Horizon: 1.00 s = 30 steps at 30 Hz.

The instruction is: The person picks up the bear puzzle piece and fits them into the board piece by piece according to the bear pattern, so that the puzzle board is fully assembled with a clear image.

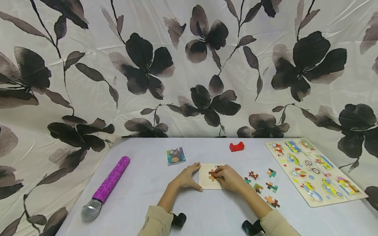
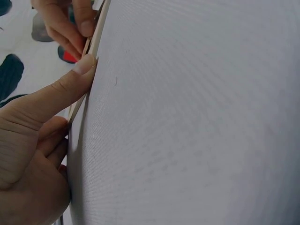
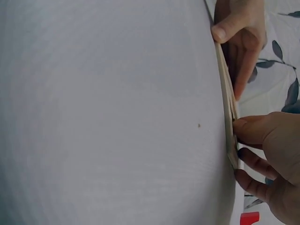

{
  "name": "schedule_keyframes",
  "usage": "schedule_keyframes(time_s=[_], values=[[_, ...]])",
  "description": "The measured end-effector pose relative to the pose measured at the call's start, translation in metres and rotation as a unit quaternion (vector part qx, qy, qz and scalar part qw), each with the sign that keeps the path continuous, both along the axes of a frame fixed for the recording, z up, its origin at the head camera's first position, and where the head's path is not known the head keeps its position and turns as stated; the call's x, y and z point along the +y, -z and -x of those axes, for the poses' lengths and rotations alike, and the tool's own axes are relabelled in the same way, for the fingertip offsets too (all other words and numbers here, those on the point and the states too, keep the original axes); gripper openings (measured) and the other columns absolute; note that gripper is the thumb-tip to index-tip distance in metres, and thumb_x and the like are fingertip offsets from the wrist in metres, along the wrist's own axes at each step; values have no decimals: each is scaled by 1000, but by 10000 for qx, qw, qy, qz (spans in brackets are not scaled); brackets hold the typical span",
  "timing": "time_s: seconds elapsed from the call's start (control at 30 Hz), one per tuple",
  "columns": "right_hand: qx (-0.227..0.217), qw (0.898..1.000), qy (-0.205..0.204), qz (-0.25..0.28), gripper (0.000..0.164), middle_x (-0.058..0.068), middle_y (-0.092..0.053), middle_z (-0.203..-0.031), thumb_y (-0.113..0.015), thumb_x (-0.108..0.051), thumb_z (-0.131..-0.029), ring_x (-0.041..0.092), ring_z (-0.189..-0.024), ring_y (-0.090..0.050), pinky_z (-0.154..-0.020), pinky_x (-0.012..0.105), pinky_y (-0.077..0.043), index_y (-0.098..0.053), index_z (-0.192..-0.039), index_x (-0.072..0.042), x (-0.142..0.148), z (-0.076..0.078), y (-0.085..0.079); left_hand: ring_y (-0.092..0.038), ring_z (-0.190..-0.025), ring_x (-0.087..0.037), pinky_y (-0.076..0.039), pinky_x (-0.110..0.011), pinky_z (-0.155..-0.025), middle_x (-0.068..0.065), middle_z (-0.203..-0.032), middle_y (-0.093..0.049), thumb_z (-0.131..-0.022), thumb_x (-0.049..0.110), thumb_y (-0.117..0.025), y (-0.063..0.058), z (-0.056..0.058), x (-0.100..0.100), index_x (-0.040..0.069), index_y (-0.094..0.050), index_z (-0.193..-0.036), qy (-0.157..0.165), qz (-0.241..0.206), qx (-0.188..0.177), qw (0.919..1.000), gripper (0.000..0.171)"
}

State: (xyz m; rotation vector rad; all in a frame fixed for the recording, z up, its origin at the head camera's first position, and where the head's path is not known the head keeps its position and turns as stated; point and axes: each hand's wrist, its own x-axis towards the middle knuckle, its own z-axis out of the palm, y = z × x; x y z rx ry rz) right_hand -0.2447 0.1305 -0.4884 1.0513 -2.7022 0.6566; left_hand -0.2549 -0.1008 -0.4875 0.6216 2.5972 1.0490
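A small pale wooden puzzle tray (image 1: 205, 183) lies on the white cloth. My left hand (image 1: 185, 177) holds its left end, thumb at the near corner and fingers at the far corner; the left wrist view shows this thumb (image 2: 83, 65) against the tray's edge. Over the tray's right half, my right hand (image 1: 228, 178) pinches a brown puzzle piece (image 1: 212, 175) with thumb and fingertips, which partly cover it. From the right wrist view, the right fingers (image 3: 253, 129) are close on the tray (image 3: 224, 84). Loose jigsaw pieces (image 1: 271, 186) are scattered right of this hand.
A bear picture card (image 1: 175, 156) and a red notched block (image 1: 237, 147) lie behind the tray. On the left is a glittery purple microphone (image 1: 110, 180). A large vehicle puzzle board (image 1: 317, 175) takes up the right side. Flowered cloth (image 1: 177, 75) hangs behind the table.
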Motion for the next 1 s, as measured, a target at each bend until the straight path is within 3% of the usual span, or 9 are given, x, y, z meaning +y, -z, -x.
schedule_keyframes(time_s=[0.47, 1.0], values=[[360, 9975, 154, -581, 15, 10, -65, -99, -68, -10, -85, 27, -85, -57, -75, 38, -51, -75, -98, -5, -8, -7, -4, -20, -140, -40, -19, -56, -112, -14, -152, -27, -62, 26, -88, 1, 1, 0, -2, -35, -143, 28, 8, 37, 10000, 101], [910, 9957, 32, -170, 9, 8, -70, -94, -69, -5, -79, 25, -83, -64, -74, 37, -50, -76, -85, -4, -8, 0, 4, -21, -141, -35, -16, -51, -114, -15, -152, -28, -62, 25, -88, 2, 2, -1, -4, -36, -142, 70, -8, 115, 9999, 100]])
